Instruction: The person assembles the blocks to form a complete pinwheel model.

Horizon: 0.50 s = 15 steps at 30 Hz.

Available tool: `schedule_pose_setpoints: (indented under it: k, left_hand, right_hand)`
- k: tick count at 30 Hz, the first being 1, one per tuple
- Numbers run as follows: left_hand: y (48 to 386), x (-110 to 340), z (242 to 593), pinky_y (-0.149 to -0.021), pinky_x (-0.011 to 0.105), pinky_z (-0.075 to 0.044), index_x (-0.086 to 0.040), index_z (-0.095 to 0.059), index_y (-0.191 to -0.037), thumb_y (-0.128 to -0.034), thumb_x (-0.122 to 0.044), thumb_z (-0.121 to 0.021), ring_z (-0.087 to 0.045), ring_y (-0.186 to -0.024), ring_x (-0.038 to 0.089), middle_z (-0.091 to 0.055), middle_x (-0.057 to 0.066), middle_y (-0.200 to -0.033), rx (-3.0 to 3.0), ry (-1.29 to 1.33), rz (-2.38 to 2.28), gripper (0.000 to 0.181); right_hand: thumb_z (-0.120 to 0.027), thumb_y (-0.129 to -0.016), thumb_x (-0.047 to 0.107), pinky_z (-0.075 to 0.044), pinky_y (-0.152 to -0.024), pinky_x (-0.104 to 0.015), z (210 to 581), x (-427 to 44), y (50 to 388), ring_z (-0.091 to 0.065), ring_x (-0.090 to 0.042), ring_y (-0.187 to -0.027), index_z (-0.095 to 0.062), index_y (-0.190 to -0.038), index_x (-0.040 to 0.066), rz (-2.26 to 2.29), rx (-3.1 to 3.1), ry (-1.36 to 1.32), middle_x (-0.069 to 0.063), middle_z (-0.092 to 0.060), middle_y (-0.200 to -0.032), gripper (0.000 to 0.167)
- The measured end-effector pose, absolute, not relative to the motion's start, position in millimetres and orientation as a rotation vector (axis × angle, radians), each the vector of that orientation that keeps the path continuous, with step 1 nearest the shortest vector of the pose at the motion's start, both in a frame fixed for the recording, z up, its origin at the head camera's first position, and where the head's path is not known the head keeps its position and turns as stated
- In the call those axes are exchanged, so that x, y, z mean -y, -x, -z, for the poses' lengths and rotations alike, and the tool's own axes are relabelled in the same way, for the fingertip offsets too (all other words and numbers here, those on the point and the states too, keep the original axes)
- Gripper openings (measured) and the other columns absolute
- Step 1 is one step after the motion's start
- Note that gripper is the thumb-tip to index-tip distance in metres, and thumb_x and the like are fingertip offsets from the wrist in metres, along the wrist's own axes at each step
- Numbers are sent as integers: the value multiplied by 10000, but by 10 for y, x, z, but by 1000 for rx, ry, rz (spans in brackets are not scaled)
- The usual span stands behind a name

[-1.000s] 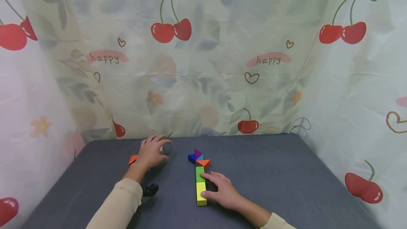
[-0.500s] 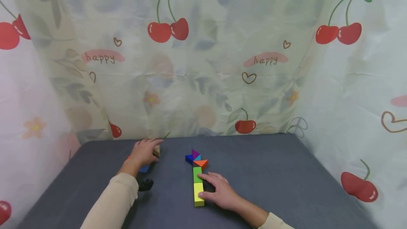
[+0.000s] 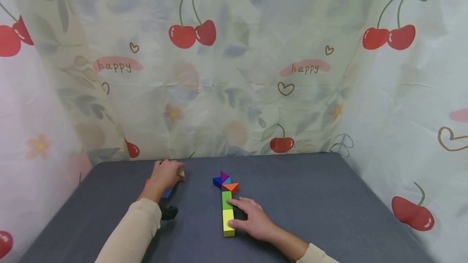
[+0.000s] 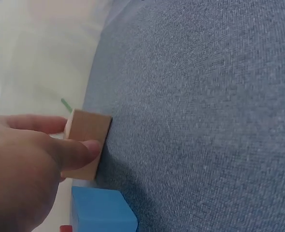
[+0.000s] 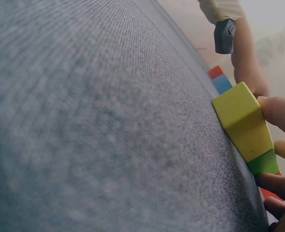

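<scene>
At the back left of the table, my left hand (image 3: 166, 175) pinches a plain wooden block (image 4: 88, 126), thumb on its near face and fingers behind. Just beside it in the left wrist view stands a blue block (image 4: 103, 212). My right hand (image 3: 256, 220) rests lightly against a row of blocks at the centre: its thumb touches the yellow block (image 3: 228, 216) and a finger touches the green block (image 3: 226, 199). Beyond the green block lie an orange triangular block (image 3: 232, 187), a dark blue one (image 3: 217, 182), a light blue one (image 3: 227, 181) and a purple one (image 3: 224, 176).
A grey cloth covers the table (image 3: 314, 198). A red-orange block (image 3: 148, 182) shows partly behind the left wrist. Patterned curtains (image 3: 234, 92) hang behind and at both sides. A black device (image 3: 169, 213) sits at the left wrist.
My left hand has shifted slightly left and its fingers have closed on the wooden block. The right hand stays at the yellow and green blocks. The head view has turned slightly.
</scene>
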<state>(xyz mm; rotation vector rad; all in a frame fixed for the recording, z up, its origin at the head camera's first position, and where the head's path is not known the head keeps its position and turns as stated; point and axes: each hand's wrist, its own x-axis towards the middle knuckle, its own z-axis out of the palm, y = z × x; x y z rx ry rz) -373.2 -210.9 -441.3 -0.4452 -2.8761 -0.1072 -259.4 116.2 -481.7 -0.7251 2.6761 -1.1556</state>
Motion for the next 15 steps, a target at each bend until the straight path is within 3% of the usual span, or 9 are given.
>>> schedule_pose_setpoints:
  k: [4, 15]
  left_hand:
    - [3723, 2087, 4392, -887, 590, -356, -170, -726, -1136, -830, -227, -790, -570, -970, 313, -681, 39, -1027, 2897, 411, 148, 319]
    - [3667, 1974, 4322, -806, 479, -430, -121, -698, -1129, -846, -232, -774, -625, -895, 265, -686, 41, -1017, 2932, 400, 343, 313]
  right_hand:
    - [-649, -875, 547, -204, -1052, -638, 4803, -1164, 2591, -354, -313, -1353, -523, -1414, 269, 1166, -2685, 754, 5, -517, -1409, 619]
    - [-645, -881, 541, -203, -1047, -647, 4785, -1163, 2568, -354, -322, -1351, -523, -1416, 252, 1173, -2682, 766, -1, -517, -1409, 620]
